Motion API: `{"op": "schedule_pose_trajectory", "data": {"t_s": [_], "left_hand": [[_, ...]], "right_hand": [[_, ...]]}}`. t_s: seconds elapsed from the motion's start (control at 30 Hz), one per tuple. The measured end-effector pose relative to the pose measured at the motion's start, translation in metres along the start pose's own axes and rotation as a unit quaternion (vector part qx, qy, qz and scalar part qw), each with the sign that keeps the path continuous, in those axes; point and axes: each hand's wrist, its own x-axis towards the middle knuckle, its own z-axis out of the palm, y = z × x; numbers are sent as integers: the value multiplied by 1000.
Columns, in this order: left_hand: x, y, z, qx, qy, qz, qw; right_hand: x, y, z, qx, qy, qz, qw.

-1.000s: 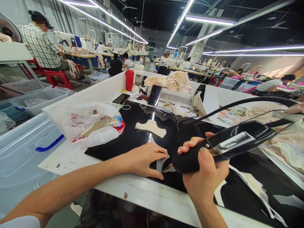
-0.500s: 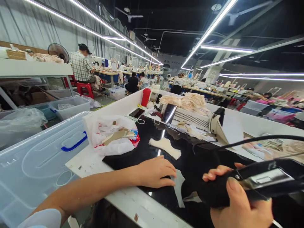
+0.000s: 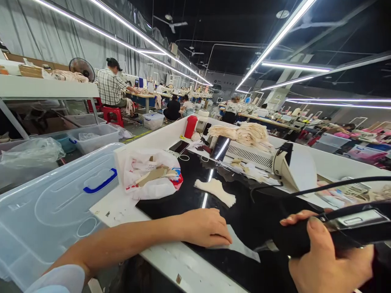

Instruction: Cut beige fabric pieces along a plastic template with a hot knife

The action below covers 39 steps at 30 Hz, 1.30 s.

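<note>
My left hand (image 3: 209,228) lies over the black glossy work surface (image 3: 171,205), its fingers bent together on a pale grey cut fabric piece (image 3: 242,245). The piece's narrow end sticks out to the right, and the rest is hidden under my fingers. My right hand (image 3: 328,254) is wrapped around a black corded hand tool (image 3: 348,228) with a silver panel on its side. A flat metal tip (image 3: 269,246) points left from the tool, close to the end of the fabric piece. Beyond my left hand lies a cream cut piece (image 3: 216,191).
At the left stand a white plastic bag of scraps (image 3: 152,175) and a clear lidded bin (image 3: 61,211). A phone (image 3: 220,147), stacked cream fabric (image 3: 244,133) and a red bottle (image 3: 190,126) line the back. The tool's cable (image 3: 336,184) arcs across the right. Co-workers sit farther off.
The fabric piece has turned so its free end points right, and my left fingers have curled over it. My right hand with the tool has shifted right, bringing the metal tip into clearer view.
</note>
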Motion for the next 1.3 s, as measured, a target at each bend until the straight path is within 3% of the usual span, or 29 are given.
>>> {"op": "schedule_pose_trajectory", "data": {"t_s": [0.1, 0.37, 0.57, 1.13, 1.3], "left_hand": [[-1, 1, -3, -16, 4, -23, 1000], [-7, -4, -12, -85, 4, -17, 996], [-7, -3, -13, -80, 0, -12, 997], [-5, 1, -20, -89, 6, -2, 996], [-5, 4, -28, -100, -34, 7, 994]], "right_hand": [[-1, -2, 6, -27, -11, -39, 999], [-29, -5, 22, -2, -87, -8, 996], [-39, 0, 21, -3, -122, -7, 993], [-32, 5, 13, -40, -133, -34, 990], [-29, 2, 16, -20, -109, -30, 993]]}}
